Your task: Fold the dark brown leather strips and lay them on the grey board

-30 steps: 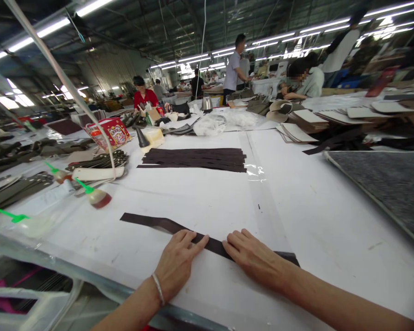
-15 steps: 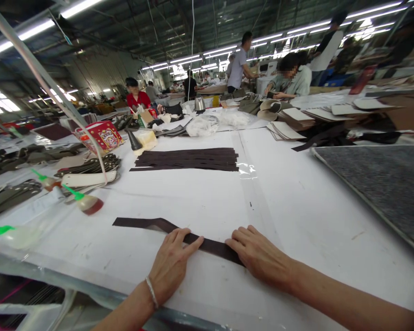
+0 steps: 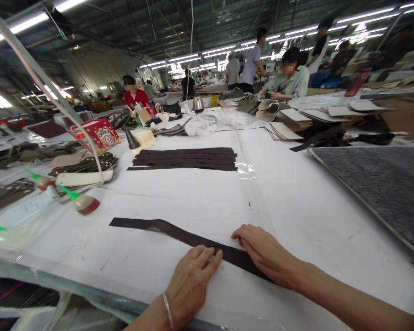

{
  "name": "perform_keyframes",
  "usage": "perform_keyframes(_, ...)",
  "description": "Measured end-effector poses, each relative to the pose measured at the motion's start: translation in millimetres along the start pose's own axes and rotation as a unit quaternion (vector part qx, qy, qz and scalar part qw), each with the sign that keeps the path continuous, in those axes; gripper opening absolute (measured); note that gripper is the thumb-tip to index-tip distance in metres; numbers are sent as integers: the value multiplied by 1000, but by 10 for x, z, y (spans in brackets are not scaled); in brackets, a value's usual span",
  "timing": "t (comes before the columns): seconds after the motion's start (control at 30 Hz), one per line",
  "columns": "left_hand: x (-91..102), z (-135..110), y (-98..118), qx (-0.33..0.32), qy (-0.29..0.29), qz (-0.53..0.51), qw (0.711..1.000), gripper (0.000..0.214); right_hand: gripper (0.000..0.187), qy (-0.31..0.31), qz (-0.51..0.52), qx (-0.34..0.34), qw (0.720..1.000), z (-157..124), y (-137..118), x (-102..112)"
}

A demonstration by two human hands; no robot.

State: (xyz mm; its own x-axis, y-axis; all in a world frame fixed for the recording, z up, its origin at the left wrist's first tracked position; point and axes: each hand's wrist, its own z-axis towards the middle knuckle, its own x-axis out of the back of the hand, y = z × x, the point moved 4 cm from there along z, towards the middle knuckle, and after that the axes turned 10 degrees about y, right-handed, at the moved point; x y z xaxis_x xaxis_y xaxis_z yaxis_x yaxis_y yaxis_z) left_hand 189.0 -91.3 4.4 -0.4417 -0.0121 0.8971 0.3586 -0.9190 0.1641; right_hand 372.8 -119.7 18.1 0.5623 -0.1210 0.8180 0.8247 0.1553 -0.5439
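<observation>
A long dark brown strip (image 3: 179, 233) lies slantwise on the white tabletop, with a raised bend toward its left part. My left hand (image 3: 195, 276), a bracelet on its wrist, has its thumb and fingers closed on the strip near the middle. Farther right, my right hand (image 3: 262, 253) curls over the strip, fingers bent and tips by the far edge. Its thumb is hidden, and so is the strip's right end under the palm. Beyond both hands sits a flat pile of similar brown strips (image 3: 184, 158).
Green-tipped squeeze bottles (image 3: 84, 203) stand at the left, near dark pieces and a red patterned box (image 3: 101, 134). A grey felt-like board (image 3: 372, 184) covers the right side. Stacked light panels (image 3: 286, 130) lie behind it. Several people work at tables farther back.
My left hand has slid rightward along the strip, toward my right hand. The right hand's fingertips have lifted slightly off the strip's far edge. The view has shifted a little.
</observation>
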Motion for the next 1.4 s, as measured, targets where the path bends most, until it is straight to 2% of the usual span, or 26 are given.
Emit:
perform_keyframes(0.07, -3, -25, -11, -4, 14, 8, 1000, 50, 20, 3, -20, 28, 999, 45, -85, -16)
perform_keyframes(0.2, -8, -59, -10, -6, 38, 11, 999, 46, 5, -9, -140, 93, 986, 153, -248, -218)
perform_keyframes(0.27, 1, -65, -8, -7, 47, 1, 999, 44, 9, -8, -184, 107, 977, 192, -266, -313)
perform_keyframes(0.33, 17, -67, -11, -4, 54, -9, 998, 44, 15, -15, -168, 80, 982, 217, -241, -359)
perform_keyframes(0.47, 41, -72, -20, -5, 47, -13, 999, 45, 17, -22, -91, -57, 994, 244, -137, -314)
perform_keyframes(0.57, 47, -86, -28, -5, 41, -14, 999, 47, 22, -17, -80, -87, 993, 265, -129, -242)
perform_keyframes(0.73, 24, -111, -40, 4, 34, 0, 999, 50, 9, -16, -18, -20, 1000, 294, -223, -164)
perform_keyframes(0.87, 7, -106, -45, 12, 29, 6, 999, 50, 6, -19, -97, 66, 993, 334, -315, -227)
perform_keyframes(0.93, 5, -98, -44, 10, 23, -1, 1000, 48, 4, -24, -131, 86, 987, 366, -348, -295)
perform_keyframes(1.1, 13, -94, -44, 7, 13, -17, 1000, 50, 12, -35, -109, 27, 993, 433, -339, -395)
perform_keyframes(1.27, 0, -116, -45, 17, 11, -22, 1000, 51, 20, -34, -52, -63, 996, 482, -264, -344)
perform_keyframes(1.4, 37, -124, -34, 35, 28, -44, 998, 52, 24, -51, 4, -71, 996, 474, -242, -276)
